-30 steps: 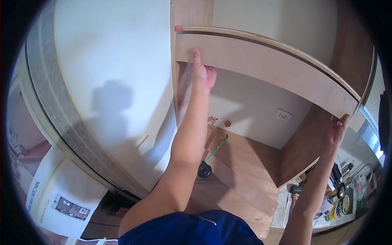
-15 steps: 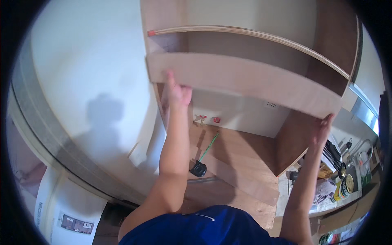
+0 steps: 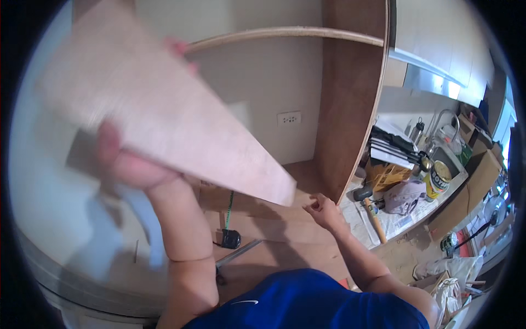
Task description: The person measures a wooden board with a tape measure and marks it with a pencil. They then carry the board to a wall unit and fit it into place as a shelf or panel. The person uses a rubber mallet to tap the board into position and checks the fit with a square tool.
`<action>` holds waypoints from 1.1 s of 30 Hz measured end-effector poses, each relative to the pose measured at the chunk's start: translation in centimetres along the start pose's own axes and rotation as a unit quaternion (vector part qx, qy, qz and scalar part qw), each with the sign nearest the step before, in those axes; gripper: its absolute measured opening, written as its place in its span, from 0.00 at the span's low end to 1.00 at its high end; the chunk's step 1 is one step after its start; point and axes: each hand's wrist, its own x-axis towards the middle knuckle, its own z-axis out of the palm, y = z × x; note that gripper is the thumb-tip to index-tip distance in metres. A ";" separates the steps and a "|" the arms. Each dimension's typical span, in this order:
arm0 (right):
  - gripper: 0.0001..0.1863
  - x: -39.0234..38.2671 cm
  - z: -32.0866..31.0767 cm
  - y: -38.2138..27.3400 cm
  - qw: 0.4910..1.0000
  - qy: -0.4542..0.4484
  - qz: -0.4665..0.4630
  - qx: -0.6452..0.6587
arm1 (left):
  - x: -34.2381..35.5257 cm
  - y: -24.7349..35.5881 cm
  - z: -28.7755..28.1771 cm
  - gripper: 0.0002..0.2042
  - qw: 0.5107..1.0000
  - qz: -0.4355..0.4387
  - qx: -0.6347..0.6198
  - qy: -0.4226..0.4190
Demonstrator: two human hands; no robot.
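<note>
A long, flat, pale pinkish-tan wooden board (image 3: 164, 112) is held tilted in the air, its broad-looking, blurred end toward ten o'clock and its narrower-looking end pointing down toward four o'clock.

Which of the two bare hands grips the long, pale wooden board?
The left hand, thumb against the long, pale wooden board; the right hand isn't touching it.

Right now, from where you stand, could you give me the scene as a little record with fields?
Left hand: holds wooden board, thumb on its face
Board: slants from upper left to lower right
Right hand: holds nothing; near the board's lower end
Below board: tape measure with green blade out
Back wall: white outlet
Counter at right: wooden-handled tool, yellow can
</note>
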 end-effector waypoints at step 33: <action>0.18 7.9 -1.5 -15.3 0.571 -0.043 -0.214 0.791 | -6.0 -2.8 -17.7 0.21 0.898 0.015 -0.039 0.438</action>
